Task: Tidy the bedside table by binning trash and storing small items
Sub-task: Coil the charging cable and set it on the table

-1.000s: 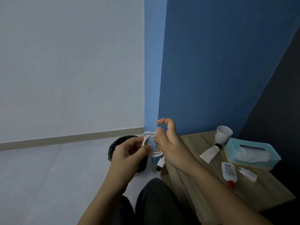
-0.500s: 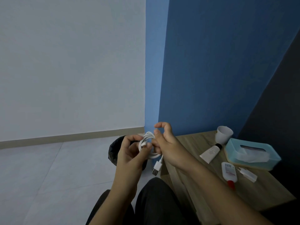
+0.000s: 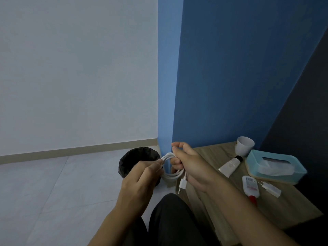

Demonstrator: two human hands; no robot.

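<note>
From my remote seat, the biggest thing I see is the wooden bedside table against the blue wall on the right. To its left a round black trash bin stands on the pale floor tiles. A teal tissue box sits at the far right of the tabletop with a tissue poking out of its slot. My left hand is curled, its fingertips pinching the left side of a coiled white USB cable. My right hand is curled round the coil's right side. The coil hangs in the air between the hands, just in front of the bin and off the table's near-left corner, with its USB plug dangling below. On the table a white cup stands beside the tissue box, with a white tube with a black cap lying in front of it. Nearer me lie a small bottle with a red cap and, just beside it, a white charger adapter.
</note>
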